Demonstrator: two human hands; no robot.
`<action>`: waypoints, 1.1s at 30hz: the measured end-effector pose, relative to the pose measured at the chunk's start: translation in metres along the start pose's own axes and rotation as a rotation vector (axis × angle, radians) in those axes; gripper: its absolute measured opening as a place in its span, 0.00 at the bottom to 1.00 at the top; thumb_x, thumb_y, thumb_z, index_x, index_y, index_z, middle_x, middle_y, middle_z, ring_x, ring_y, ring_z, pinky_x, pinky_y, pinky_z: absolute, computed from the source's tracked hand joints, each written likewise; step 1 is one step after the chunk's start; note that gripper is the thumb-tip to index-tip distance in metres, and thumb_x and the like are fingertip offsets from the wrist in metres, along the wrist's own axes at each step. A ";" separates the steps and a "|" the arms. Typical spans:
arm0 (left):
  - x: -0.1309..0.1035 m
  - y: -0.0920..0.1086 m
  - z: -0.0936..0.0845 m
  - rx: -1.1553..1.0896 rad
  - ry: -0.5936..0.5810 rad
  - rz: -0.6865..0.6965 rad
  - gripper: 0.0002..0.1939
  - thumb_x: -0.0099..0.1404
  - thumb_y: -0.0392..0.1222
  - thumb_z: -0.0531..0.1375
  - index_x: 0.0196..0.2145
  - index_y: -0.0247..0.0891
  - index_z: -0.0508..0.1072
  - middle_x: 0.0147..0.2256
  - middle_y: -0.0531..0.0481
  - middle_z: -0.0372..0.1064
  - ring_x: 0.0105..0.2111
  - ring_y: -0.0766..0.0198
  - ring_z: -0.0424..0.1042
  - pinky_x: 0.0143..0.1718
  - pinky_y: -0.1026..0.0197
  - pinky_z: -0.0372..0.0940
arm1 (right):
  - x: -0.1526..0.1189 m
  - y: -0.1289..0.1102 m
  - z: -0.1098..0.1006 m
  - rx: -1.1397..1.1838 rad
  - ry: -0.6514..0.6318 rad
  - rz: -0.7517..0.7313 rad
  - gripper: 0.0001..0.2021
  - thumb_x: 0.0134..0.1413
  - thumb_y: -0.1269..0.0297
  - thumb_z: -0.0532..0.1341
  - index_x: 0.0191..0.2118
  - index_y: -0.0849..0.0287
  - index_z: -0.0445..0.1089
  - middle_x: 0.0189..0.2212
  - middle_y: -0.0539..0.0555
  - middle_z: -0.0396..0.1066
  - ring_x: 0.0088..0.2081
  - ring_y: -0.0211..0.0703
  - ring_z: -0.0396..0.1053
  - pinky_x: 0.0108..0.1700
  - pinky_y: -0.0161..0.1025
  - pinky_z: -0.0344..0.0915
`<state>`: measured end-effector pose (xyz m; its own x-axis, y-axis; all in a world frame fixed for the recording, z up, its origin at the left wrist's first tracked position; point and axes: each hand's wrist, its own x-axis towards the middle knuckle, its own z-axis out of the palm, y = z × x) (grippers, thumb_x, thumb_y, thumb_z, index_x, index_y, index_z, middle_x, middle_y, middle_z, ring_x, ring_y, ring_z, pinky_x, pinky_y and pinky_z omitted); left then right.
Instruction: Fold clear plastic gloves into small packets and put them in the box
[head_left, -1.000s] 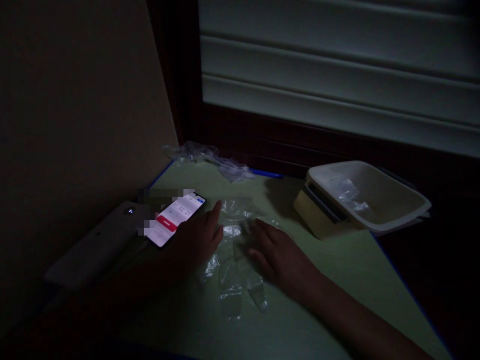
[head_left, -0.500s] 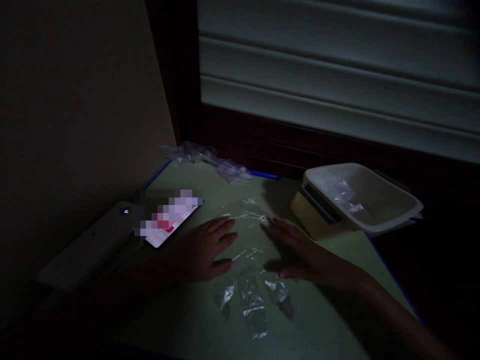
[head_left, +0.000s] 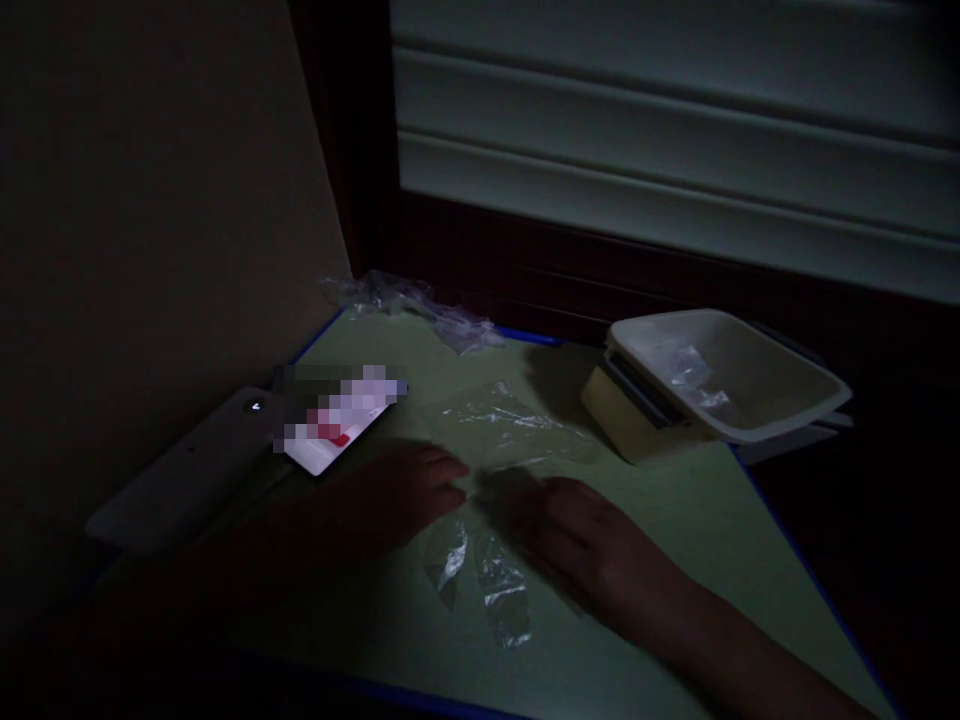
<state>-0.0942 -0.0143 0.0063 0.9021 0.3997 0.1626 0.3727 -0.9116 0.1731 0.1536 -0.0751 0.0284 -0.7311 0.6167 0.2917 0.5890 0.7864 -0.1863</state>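
Note:
A clear, crinkled plastic piece lies flat on the pale green table, with strips fanning toward the near side and a wider part beyond my hands. My left hand rests at its left side, fingers a little apart and nothing seen in them. Over its right part is my right hand, fingers curved downward and blurred by motion; their tips are in shadow, and whether they grip the plastic cannot be told.
A lit phone lies left, beside a white elongated device. Crumpled clear plastic and a blue strip are at the back edge. A cream container at the right holds clear plastic pieces.
My right hand has moved nearer and slightly left, its fingers now curled down over the plastic strips. My left hand's fingers have drawn closer together. The view has tilted slightly.

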 end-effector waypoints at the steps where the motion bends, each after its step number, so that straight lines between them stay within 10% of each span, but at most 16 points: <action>1: -0.004 0.001 0.001 -0.036 -0.023 0.018 0.09 0.65 0.30 0.54 0.36 0.35 0.73 0.45 0.41 0.72 0.46 0.52 0.70 0.48 0.52 0.64 | 0.002 -0.009 0.003 0.007 0.012 -0.041 0.12 0.64 0.70 0.51 0.40 0.58 0.73 0.35 0.56 0.75 0.38 0.45 0.71 0.43 0.44 0.68; 8: -0.028 -0.001 0.009 -0.304 0.041 -0.056 0.13 0.61 0.31 0.54 0.39 0.40 0.75 0.47 0.46 0.71 0.50 0.53 0.68 0.51 0.54 0.62 | 0.014 -0.047 0.033 0.093 -0.087 0.057 0.22 0.51 0.47 0.63 0.41 0.62 0.72 0.36 0.58 0.74 0.40 0.51 0.69 0.43 0.46 0.66; 21: -0.030 0.004 -0.001 -0.249 0.105 0.012 0.13 0.61 0.29 0.53 0.40 0.36 0.73 0.46 0.45 0.72 0.49 0.57 0.68 0.52 0.54 0.62 | 0.031 -0.056 0.035 0.439 -0.034 0.268 0.06 0.52 0.75 0.57 0.30 0.59 0.68 0.31 0.53 0.71 0.35 0.43 0.68 0.41 0.41 0.63; 33: -0.023 0.003 0.017 -0.349 0.221 -0.180 0.09 0.62 0.38 0.58 0.42 0.37 0.70 0.38 0.49 0.72 0.41 0.60 0.69 0.50 0.53 0.60 | 0.037 -0.015 0.016 0.760 0.064 0.556 0.05 0.54 0.69 0.56 0.28 0.58 0.67 0.24 0.50 0.71 0.27 0.37 0.69 0.31 0.33 0.64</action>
<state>-0.1099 -0.0274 -0.0130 0.7475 0.5940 0.2973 0.3895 -0.7545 0.5283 0.1119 -0.0640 0.0267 -0.3790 0.9251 0.0237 0.4493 0.2063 -0.8692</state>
